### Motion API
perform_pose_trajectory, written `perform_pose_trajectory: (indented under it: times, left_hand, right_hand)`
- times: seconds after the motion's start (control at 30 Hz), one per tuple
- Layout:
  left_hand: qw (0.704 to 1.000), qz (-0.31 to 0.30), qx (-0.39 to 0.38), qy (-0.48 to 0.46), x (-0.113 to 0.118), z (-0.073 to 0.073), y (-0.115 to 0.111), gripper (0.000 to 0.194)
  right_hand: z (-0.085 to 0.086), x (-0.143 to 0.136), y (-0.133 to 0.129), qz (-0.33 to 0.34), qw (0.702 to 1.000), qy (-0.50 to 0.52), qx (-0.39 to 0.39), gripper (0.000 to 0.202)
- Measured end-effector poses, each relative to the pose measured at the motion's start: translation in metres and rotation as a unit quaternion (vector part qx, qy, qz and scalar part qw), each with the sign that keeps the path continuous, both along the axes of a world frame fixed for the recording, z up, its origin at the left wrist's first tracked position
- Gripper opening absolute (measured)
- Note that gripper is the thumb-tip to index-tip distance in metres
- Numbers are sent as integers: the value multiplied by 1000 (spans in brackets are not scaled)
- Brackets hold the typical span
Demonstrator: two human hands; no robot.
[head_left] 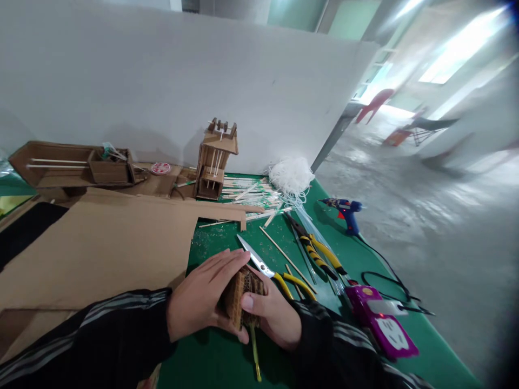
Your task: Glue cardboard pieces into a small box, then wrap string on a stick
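Both of my hands are wrapped around a small brown cardboard piece (pixel 240 292) built from stacked layers. My left hand (pixel 203 294) covers its left side, with the fingertips over the top edge. On the other side my right hand (pixel 278 313) grips it, the thumb lying across the layered face. A thin yellowish-green stick (pixel 254 351) points down out of the lower end of the piece. Just beyond my hands lie open scissors (pixel 261 265) with yellow handles, close to the right fingers. The far side of the piece is hidden by my hands.
Pliers (pixel 318 251), a blue glue gun (pixel 346 210) and a purple power strip (pixel 379 319) lie along the table's right edge. A cardboard tower (pixel 213 156), wooden sticks (pixel 251 189) and tangled white tubing (pixel 290 175) stand at the back. A large cardboard sheet (pixel 133 243) covers the left.
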State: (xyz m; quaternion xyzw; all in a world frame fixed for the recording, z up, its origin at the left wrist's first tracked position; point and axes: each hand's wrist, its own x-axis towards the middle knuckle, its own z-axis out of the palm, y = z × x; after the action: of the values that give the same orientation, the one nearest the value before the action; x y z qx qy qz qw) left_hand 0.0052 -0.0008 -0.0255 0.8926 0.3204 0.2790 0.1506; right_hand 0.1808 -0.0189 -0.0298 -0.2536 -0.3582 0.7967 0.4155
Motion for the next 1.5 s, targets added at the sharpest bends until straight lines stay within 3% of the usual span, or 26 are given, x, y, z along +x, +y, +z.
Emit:
perform_pose_trajectory:
  times: [0.27,0.53,0.73,0.9,1.07,1.27,1.5]
  left_hand:
    - [999,-30,19,-3,0,-3,2,94]
    - [1000,-22,3,20,4,-3,0,118]
    - [996,-41,-63,-49,3,-6,-1,74]
    - [993,-40,-91,-70,-1,-9,0,67]
    - [993,-26,-99,-65,1,-10,-3,71]
    - [988,19,-148,-35,-1,-4,-5,118]
    - [994,-66,-44,-77,-2,-2,-1,93]
  right_hand:
    - [-10,1,1,5,999,-29,-27,60]
    - [-6,-4,0,-9,997,-74,31,57]
    - [-1,-6,-2,-39,993,-102,45,46]
    - [2,0,1,28,996,-78,15,61]
    - [4,0,3,73,991,-112,6,40]
    - [4,-1,4,40,996,-75,19,58]
    - [5,-1,5,32,993,-98,66,60]
